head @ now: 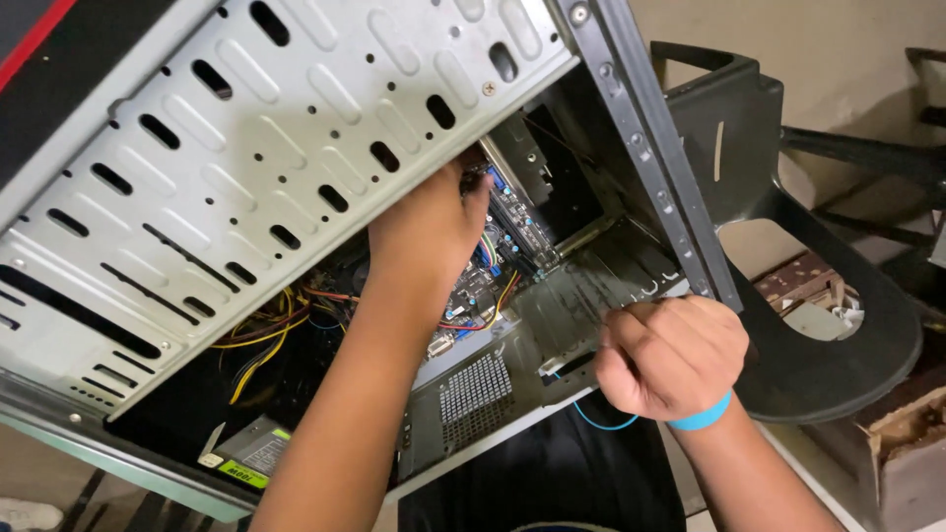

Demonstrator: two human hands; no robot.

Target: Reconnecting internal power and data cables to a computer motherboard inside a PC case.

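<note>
An open grey computer case (296, 128) lies tilted in front of me, its perforated drive cage uppermost. My left hand (429, 232) reaches deep inside, above the motherboard (483, 286) and against an upright expansion card (517, 212). Its fingertips are hidden behind the cage. My right hand (670, 355), with a blue wristband (702, 416), is curled on the case's rear panel (581, 296) by the slot covers. A thin blue cable (596, 422) loops below that hand.
Yellow, red and black wires (261, 340) bundle inside toward a power supply (251, 448) at the lower left. A black plastic chair (838, 335) stands right of the case. A torn cardboard box (912, 443) sits at the lower right.
</note>
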